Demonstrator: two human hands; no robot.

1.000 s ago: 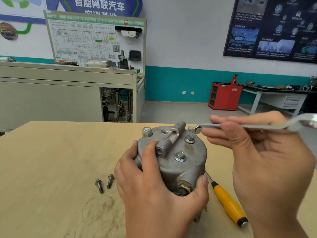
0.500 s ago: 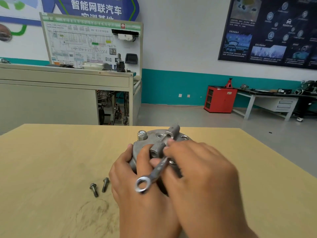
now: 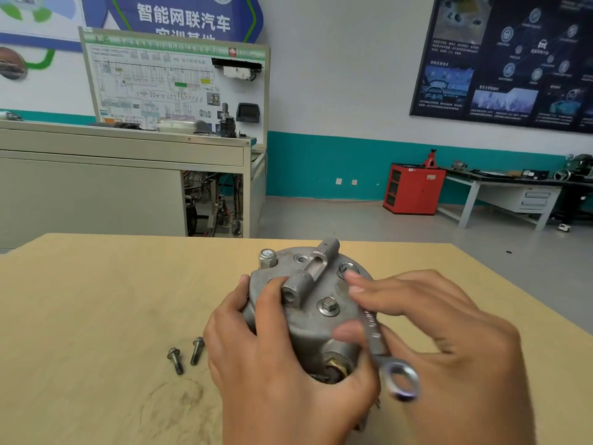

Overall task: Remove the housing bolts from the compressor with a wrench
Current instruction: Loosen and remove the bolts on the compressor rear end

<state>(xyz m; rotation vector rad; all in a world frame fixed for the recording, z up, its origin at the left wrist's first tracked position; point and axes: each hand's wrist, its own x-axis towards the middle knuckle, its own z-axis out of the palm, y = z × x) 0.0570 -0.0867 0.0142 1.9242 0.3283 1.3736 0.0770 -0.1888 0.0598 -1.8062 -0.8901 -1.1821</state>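
The grey metal compressor (image 3: pixel 316 319) stands on the wooden table (image 3: pixel 96 300). My left hand (image 3: pixel 272 358) grips its left side and front, thumb on the top face. My right hand (image 3: pixel 449 348) holds a silver wrench (image 3: pixel 377 342) against the compressor's right side; its ring end (image 3: pixel 401 379) points toward me and its far end lies by the rear right bolt (image 3: pixel 346 268), under my fingertips. A second bolt (image 3: pixel 328 305) sits in the top face near the front. Two removed bolts (image 3: pixel 186 354) lie on the table to the left.
A raised port block (image 3: pixel 311 273) crosses the compressor's top, with a capped fitting (image 3: pixel 267 256) at the back left. Behind the table stand a grey training bench (image 3: pixel 122 175), a red cabinet (image 3: pixel 414 187) and a white workbench (image 3: pixel 513 194).
The wrench swung from the compressor's front left round to its right side, with my right hand moving right. The front top bolt is uncovered. The left hand kept its grip.
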